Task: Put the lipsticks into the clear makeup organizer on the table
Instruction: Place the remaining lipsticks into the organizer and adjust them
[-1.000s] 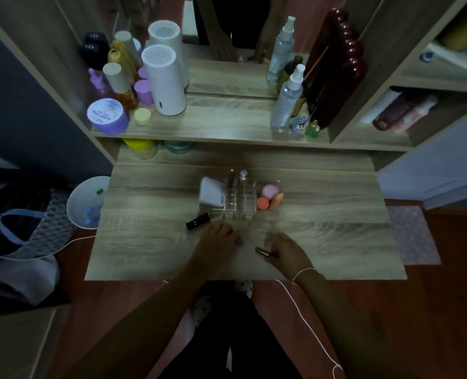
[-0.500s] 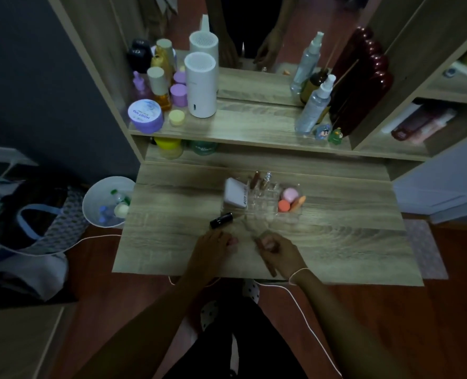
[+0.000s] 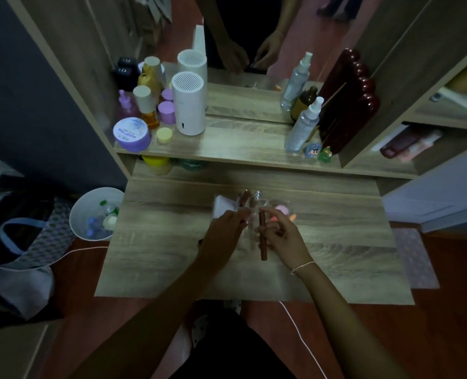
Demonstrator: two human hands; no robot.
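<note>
My right hand (image 3: pixel 280 236) grips a long brown lipstick tube (image 3: pixel 263 246), held nearly upright just in front of the clear makeup organizer (image 3: pixel 255 207). Two lipsticks (image 3: pixel 245 197) stand in the organizer's slots. A pink and an orange sponge (image 3: pixel 280 212) sit in its right part. My left hand (image 3: pixel 225 232) reaches to the organizer's front left, fingertips against it; blur hides whether it grips. A dark tip of a black lipstick (image 3: pixel 200 243) peeks out from under my left wrist.
A white boxy item (image 3: pixel 221 206) leans at the organizer's left side. The shelf (image 3: pixel 226 149) behind holds bottles, a purple jar (image 3: pixel 131 134) and a white cylinder (image 3: pixel 188 103) before a mirror. A white bin (image 3: pixel 96 213) stands left of the table (image 3: pixel 336 255).
My right hand lifted the brown lipstick off the table and brought it up toward the organizer. My left hand moved forward from the table to the organizer's front. The camera shifted closer.
</note>
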